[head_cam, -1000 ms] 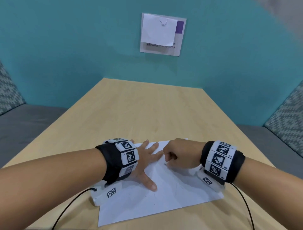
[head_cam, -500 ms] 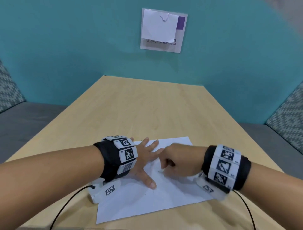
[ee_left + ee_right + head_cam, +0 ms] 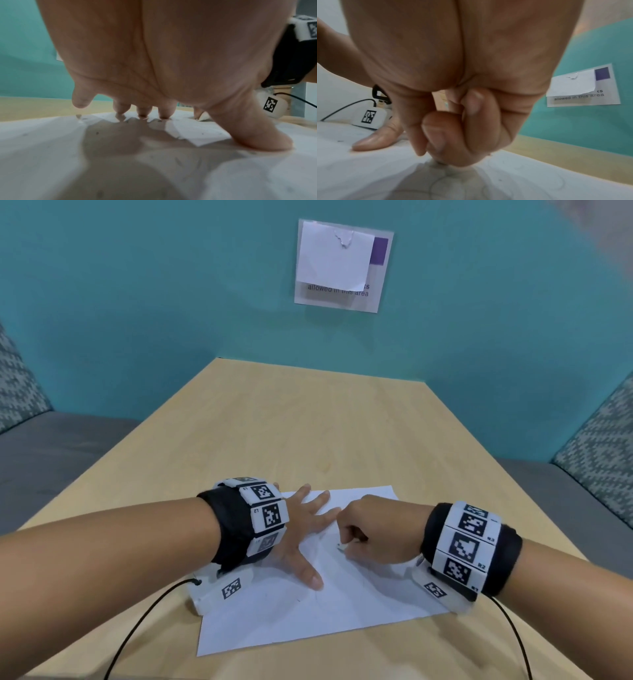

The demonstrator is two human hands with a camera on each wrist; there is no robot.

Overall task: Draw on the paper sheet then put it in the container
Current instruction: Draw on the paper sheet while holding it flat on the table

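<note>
Right hand point(image 3: 378, 530) nearer paper's point(image 3: 342, 611) middle.

Paper sheet point(image 3: 308, 614) on table point(image 3: 308, 422); left hand point(image 3: 301, 529) on it, right hand point(image 3: 380, 529) beside.

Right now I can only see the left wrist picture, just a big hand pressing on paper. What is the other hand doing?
Observer: The right hand is curled up on the paper sheet, pinching a small drawing tool with its tip on the sheet. Most of the tool is hidden.
Operator: Is anything drawn yet?
Observer: Yes. The right wrist view shows faint curved lines on the sheet just below the fingers.
Operator: Where's the container?
Observer: None shows in any view. Beyond the sheet, the head view shows only the wooden table and a notice on the teal wall.
</note>
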